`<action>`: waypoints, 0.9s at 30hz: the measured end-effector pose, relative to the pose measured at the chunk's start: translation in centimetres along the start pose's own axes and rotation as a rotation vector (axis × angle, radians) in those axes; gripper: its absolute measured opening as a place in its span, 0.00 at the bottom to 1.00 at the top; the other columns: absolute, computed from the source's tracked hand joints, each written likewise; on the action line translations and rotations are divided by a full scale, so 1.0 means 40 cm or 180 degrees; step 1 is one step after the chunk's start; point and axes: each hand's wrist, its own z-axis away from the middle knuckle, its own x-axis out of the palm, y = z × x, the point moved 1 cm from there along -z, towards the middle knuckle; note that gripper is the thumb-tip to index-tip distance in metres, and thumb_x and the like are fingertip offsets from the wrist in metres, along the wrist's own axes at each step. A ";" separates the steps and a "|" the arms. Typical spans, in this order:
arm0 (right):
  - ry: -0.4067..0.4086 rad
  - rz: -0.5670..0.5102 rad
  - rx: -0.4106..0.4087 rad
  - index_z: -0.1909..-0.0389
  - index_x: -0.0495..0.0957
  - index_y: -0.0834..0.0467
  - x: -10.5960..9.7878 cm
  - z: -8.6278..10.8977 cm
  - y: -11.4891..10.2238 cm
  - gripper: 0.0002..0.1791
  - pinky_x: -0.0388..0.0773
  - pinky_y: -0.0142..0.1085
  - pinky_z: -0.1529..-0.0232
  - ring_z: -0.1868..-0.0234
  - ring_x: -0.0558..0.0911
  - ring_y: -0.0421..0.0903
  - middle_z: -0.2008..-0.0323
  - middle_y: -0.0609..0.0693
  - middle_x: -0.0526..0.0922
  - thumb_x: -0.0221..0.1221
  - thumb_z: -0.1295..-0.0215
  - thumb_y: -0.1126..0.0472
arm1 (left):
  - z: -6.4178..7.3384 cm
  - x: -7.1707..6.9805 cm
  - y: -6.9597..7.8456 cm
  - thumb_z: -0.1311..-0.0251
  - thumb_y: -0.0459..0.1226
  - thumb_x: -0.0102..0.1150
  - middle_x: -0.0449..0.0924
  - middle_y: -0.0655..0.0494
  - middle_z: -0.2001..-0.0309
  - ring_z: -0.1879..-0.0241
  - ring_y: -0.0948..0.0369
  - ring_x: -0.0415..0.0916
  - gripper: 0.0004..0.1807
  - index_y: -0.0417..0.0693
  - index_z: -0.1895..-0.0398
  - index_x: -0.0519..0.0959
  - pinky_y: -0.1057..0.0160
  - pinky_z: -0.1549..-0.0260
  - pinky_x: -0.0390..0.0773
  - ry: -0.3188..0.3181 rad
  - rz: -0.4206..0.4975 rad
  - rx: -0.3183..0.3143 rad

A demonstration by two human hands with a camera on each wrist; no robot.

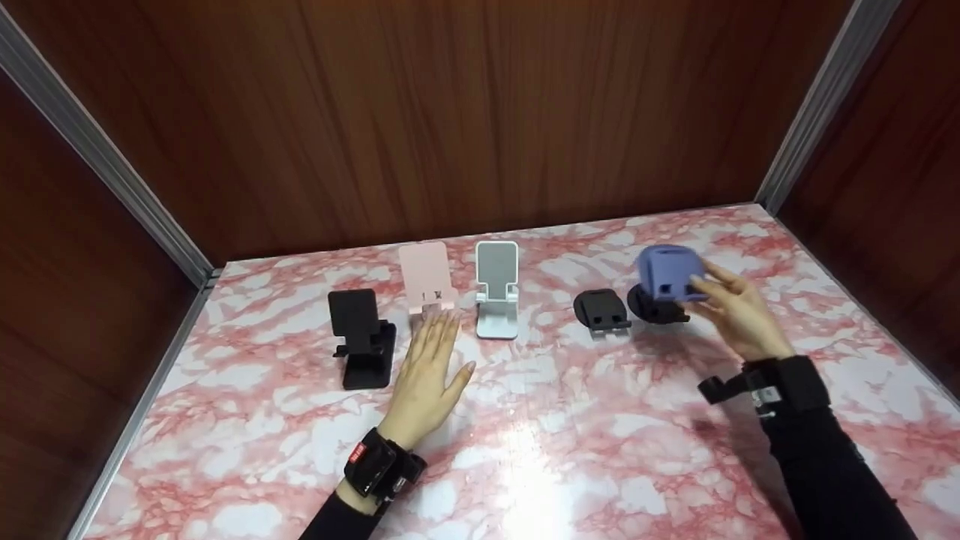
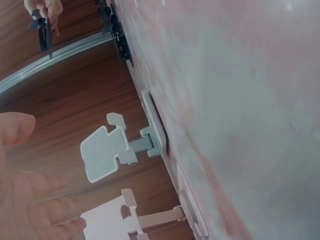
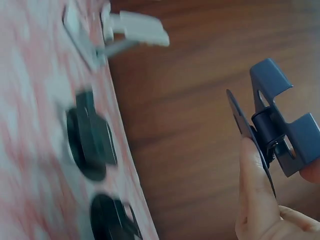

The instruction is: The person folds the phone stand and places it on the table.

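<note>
My right hand [image 1: 739,311] grips a blue-purple folding phone stand [image 1: 670,270] by its right side, lifted off the table. In the right wrist view the same stand [image 3: 270,122] is seen edge-on, thumb and fingers on its plates. Behind and below it in the head view is a black folded phone stand [image 1: 660,309]; another black folded one [image 1: 601,309] lies just left. My left hand [image 1: 427,375] has its fingers straight, palm down, in front of a pink phone stand [image 1: 426,274]; the head view does not show whether they touch. A white phone stand [image 1: 497,281] stands upright right of the pink one.
A black upright phone stand [image 1: 360,337] stands left of my left hand. Brown wood-grain panels [image 1: 480,127] with metal corner rails [image 1: 814,105] enclose the back and sides. The pink-marbled table [image 1: 570,420] shines with a bright reflection near the front.
</note>
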 end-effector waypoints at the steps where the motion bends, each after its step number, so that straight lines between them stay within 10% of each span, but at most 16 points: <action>1: 0.0082 -0.0075 -0.0009 0.32 0.61 0.67 -0.015 -0.002 -0.006 0.27 0.81 0.35 0.53 0.58 0.84 0.48 0.57 0.57 0.84 0.52 0.31 0.74 | 0.001 0.000 -0.001 0.30 0.46 0.50 0.47 0.39 0.25 0.27 0.44 0.42 0.38 0.36 0.25 0.52 0.45 0.30 0.43 -0.0004 0.0002 -0.0002; 4: 0.0372 -0.0182 -0.0004 0.38 0.72 0.63 -0.061 -0.008 -0.019 0.22 0.82 0.35 0.56 0.60 0.85 0.48 0.60 0.58 0.85 0.55 0.33 0.74 | 0.002 0.000 -0.001 0.30 0.47 0.50 0.47 0.40 0.25 0.27 0.43 0.42 0.38 0.37 0.25 0.52 0.43 0.31 0.46 -0.0021 0.0012 -0.0031; 9: 0.0748 -0.0004 0.0039 0.33 0.62 0.62 -0.133 -0.012 -0.030 0.31 0.82 0.31 0.62 0.65 0.85 0.44 0.66 0.54 0.85 0.59 0.35 0.72 | 0.001 0.001 -0.002 0.30 0.47 0.51 0.47 0.40 0.25 0.27 0.43 0.43 0.37 0.37 0.25 0.53 0.42 0.31 0.48 -0.0017 0.0040 -0.0042; 15: 0.0986 0.0436 0.0175 0.51 0.68 0.59 -0.200 -0.025 -0.027 0.15 0.82 0.30 0.64 0.70 0.84 0.41 0.71 0.51 0.84 0.61 0.36 0.69 | 0.002 0.000 -0.005 0.31 0.46 0.52 0.47 0.39 0.25 0.27 0.43 0.43 0.37 0.37 0.26 0.53 0.42 0.31 0.47 -0.0002 0.0038 -0.0032; 27: 0.1135 0.0734 0.0638 0.28 0.52 0.64 -0.256 -0.060 -0.025 0.39 0.82 0.34 0.58 0.67 0.84 0.41 0.70 0.46 0.83 0.61 0.36 0.68 | 0.004 -0.004 -0.007 0.31 0.47 0.52 0.46 0.41 0.25 0.27 0.44 0.42 0.38 0.40 0.25 0.52 0.42 0.31 0.48 -0.0014 0.0058 -0.0075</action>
